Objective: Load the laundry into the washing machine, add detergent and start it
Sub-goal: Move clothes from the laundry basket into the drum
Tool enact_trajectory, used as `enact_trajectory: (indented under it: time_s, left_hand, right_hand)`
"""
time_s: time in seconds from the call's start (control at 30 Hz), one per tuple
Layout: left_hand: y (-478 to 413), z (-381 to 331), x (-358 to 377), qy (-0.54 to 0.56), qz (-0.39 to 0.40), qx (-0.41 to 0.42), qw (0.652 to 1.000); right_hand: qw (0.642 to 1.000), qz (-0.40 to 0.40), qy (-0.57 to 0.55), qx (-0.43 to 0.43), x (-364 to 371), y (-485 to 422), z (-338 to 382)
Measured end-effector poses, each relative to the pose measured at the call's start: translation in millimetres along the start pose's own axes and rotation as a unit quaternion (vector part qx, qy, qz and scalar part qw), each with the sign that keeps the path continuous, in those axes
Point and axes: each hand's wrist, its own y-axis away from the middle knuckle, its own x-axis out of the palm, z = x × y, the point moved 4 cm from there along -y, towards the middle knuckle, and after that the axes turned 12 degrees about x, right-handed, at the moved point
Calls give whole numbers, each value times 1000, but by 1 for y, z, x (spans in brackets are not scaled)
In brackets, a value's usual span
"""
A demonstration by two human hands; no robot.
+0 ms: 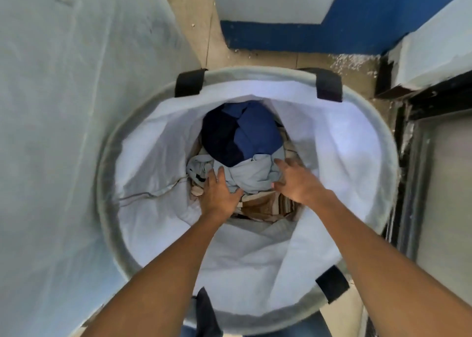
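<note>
Left hand (220, 196) and right hand (293, 183) reached down into the hamper, one on each side of the laundry. Fingers on both were extended and spread, neither closed on cloth. The left hand rested on the light blue garment (251, 178). Whether the right touched it or hovered just above could not be told.

The laundry lay at the bottom of the hamper. The light blue garment sat between the hands, a dark blue garment (245, 135) just beyond it, and a brown striped cloth (268, 205) beneath, nearest the person. A loose white liner (332, 158) sagged inward around the pile, inside the grey hamper rim (107, 183), which carried black strap handles (190, 82).

The step in hand appeared to be gathering a first armful, so loading had barely begun. A good lift would call for sliding the fingers under the pile from both sides and closing them on garments only. The slack liner folds beside each wrist could easily be caught up with the clothes. Small items might slip from the bundle.

Outside the hamper were a tiled floor (281, 60), a blue-and-white wall (332, 37) and a large pale surface (63, 106) at left. No washing machine could be identified with certainty.
</note>
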Motion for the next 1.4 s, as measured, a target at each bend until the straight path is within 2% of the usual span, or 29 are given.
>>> enact_trajectory:
  time_s: [0.07,0.17,0.23,0.3,0.4,0.47,0.5,0.63,0.73,0.8,0.93,1.03,1.1,1.2,1.27,1.4]
  left_hand:
    - [-19,0,14,141,-42,-66,987]
    - [-38,2,37,369,-109,-187,904]
    - [-47,0,49,409,-143,-235,870]
    - [-52,0,56,400,-162,-283,857]
    - [-57,2,60,390,-185,-353,830]
    - [-59,10,61,389,-200,-361,823]
    - [-61,14,61,407,-216,-354,814]
    - [-58,26,57,542,-264,-312,734]
    - [-50,32,46,592,-235,-303,709]
    - [-42,35,35,607,-190,-296,712]
    - [-22,31,7,560,-108,-291,768]
    - [-1,16,-16,558,-59,-278,780]
    - [14,4,-27,601,-45,-258,755]
    - [42,-16,-47,673,-46,-198,711]
    - [59,-27,-59,697,-42,-166,696]
    - [99,-55,-91,743,-21,-146,653]
  right_hand:
    - [1000,-15,4,-16,-3,-29,2]
    - [997,-54,-18,-49,-14,-63,16]
    - [992,-88,-28,-83,-24,-81,29]
    - [987,-119,-36,-106,-34,-94,45]
    - [983,-96,-126,-90,-40,-113,65]
    - [976,-52,-204,-63,-37,-122,75]
    - [976,-49,-207,-54,-34,-124,80]
    - [975,-121,-186,-20,-24,-117,86]
    - [972,-127,-195,16,-16,-101,80]
    - [964,-101,-246,28,-14,-90,73]
    - [899,-57,-429,67,-24,-60,51]
    - [821,-19,-557,120,-40,-28,36]
    - [765,28,-624,155,-43,-6,22]
    - [674,93,-717,150,-46,34,3]
    - [640,121,-745,146,-49,62,-1]
    - [593,153,-782,117,-61,110,3]
